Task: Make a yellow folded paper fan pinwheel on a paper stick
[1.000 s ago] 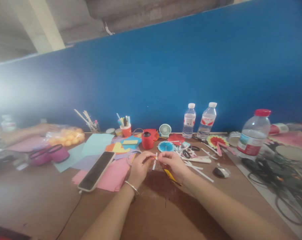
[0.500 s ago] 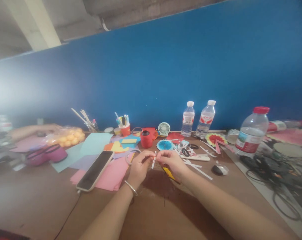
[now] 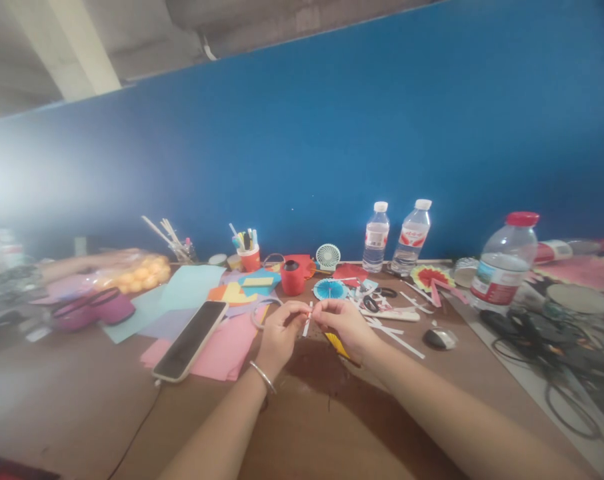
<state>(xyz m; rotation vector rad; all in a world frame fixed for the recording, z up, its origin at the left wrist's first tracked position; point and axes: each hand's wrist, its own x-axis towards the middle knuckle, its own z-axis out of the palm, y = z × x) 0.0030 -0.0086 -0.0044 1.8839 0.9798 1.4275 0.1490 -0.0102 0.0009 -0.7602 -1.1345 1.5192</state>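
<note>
Paper strip (image 3: pixel 306 327) sits between both hands, almost unmoved over the last second, suggesting steady, fiddly work. The left hand (image 3: pixel 279 333) pinches it; the right hand (image 3: pixel 349 330) has fingertips bunched beside it, hold unclear.

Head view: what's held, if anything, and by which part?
A white strip, pinched by its upper part in the left hand and right hand; yellow piece, cannot tell.

Pale glare washed out the left of the blue wall (image 3: pixel 292 147) before you; its right was dimmer. A soft shadow lay on the table (image 3: pixel 82 407) beside your right arm (image 3: pixel 447 390). Your view smeared toward the sides.
</note>
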